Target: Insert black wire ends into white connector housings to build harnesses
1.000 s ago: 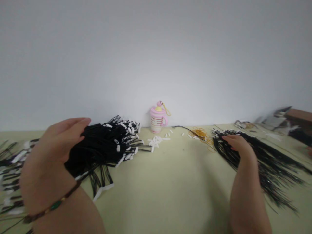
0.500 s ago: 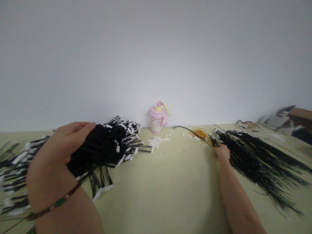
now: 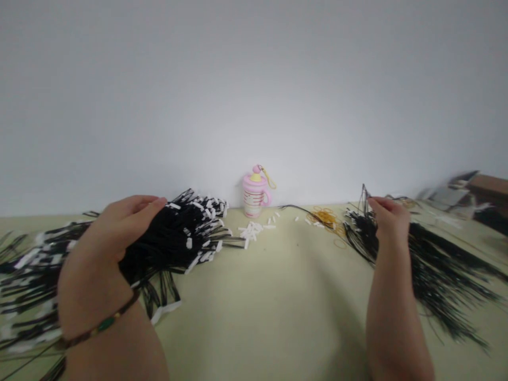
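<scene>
My right hand (image 3: 391, 214) is raised over the right-hand pile of black wires (image 3: 432, 280), its thumb and fingers pinched on a few thin black wires (image 3: 363, 198) whose ends stick up past the fingertips. On the other side, my left hand (image 3: 123, 222) is bent at the wrist in front of a heap of black wires with white tips (image 3: 159, 248). Its thumb and fingers are pressed together, and whatever they may hold is hidden from me. A beaded bracelet (image 3: 106, 323) circles the left wrist.
Against the wall stands a pink and white cup-shaped thing (image 3: 254, 196) with a yellow loop. Small white pieces (image 3: 251, 230) lie before it. Yellow rubber bands (image 3: 324, 216) lie on the pale green table (image 3: 270, 317). At the far right is a brown box (image 3: 490, 188).
My right hand has lifted up and to the right from the near end of the wire pile, drawing a few wires up. My left hand has shifted slightly right.
</scene>
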`<control>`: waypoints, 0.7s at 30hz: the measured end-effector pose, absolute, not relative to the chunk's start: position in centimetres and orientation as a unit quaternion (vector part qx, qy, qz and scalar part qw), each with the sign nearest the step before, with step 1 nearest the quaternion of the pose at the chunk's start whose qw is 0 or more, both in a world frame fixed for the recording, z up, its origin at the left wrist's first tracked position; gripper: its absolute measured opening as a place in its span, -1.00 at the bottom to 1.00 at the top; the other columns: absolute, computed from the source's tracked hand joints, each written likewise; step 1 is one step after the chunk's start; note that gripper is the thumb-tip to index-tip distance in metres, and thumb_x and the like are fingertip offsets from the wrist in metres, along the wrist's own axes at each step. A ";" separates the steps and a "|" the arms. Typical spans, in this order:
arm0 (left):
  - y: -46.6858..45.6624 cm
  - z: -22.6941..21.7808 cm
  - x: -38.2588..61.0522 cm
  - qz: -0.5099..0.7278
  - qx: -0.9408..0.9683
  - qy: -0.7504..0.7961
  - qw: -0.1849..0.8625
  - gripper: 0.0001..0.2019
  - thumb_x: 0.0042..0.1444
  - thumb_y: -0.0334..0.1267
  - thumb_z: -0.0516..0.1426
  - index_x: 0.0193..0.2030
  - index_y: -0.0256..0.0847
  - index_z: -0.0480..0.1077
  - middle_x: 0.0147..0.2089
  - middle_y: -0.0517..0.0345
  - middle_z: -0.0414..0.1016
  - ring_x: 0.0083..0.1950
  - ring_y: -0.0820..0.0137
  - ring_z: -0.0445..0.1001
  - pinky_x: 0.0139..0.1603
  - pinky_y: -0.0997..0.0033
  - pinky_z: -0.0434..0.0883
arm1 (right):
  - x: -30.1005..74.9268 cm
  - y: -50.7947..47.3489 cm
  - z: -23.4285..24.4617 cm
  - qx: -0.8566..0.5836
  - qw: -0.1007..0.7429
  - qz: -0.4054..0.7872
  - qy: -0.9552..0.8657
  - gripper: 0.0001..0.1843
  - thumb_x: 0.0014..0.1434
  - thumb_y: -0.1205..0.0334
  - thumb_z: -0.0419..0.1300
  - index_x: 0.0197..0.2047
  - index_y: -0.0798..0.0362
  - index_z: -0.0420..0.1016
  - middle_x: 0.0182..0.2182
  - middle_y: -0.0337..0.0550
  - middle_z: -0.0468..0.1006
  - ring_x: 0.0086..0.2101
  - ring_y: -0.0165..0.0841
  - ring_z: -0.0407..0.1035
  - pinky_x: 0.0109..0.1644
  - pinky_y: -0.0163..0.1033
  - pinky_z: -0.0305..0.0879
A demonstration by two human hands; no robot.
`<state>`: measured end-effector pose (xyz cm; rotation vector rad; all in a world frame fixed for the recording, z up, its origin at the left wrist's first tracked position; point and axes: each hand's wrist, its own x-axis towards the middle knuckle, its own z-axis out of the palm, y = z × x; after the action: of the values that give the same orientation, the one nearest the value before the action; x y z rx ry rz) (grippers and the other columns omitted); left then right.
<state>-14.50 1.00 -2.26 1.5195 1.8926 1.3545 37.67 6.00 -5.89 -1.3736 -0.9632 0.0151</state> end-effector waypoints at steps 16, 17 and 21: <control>2.0 -1.4 -5.0 0.383 0.704 0.483 0.353 -0.54 0.07 0.12 0.16 -0.08 -0.22 0.50 -0.01 -0.02 0.56 -0.01 0.18 0.52 0.02 0.22 0.44 | 29.5 1.0 -0.8 -0.442 0.633 0.271 -0.575 -0.86 -0.17 0.22 0.39 -0.47 0.05 0.60 -0.57 -0.25 0.49 -0.50 -0.49 0.29 -0.40 -0.36 0.19; 2.2 -1.5 -4.2 0.374 0.706 0.462 0.385 -0.54 0.09 0.13 0.15 -0.11 -0.25 0.50 -0.04 -0.04 0.57 -0.03 0.19 0.53 -0.01 0.24 0.46 | 29.0 0.7 -0.7 -0.415 0.627 0.290 -0.592 -0.88 -0.15 0.23 0.39 -0.47 0.04 0.59 -0.55 -0.25 0.49 -0.48 -0.49 0.30 -0.39 -0.37 0.20; 1.9 -1.8 -1.0 0.336 0.664 0.415 0.523 -0.43 0.10 0.21 0.10 -0.12 -0.36 0.43 -0.15 -0.17 0.57 -0.22 0.25 0.57 -0.20 0.29 0.50 | 26.0 -0.2 -0.5 -0.348 0.552 0.344 -0.676 -0.95 -0.02 0.26 0.37 -0.45 0.04 0.60 -0.49 -0.22 0.50 -0.43 -0.49 0.32 -0.36 -0.37 0.22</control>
<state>-1.03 1.85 -1.77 1.5907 0.9945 0.8058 25.98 -0.16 -0.51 -0.8221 -1.5976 0.8126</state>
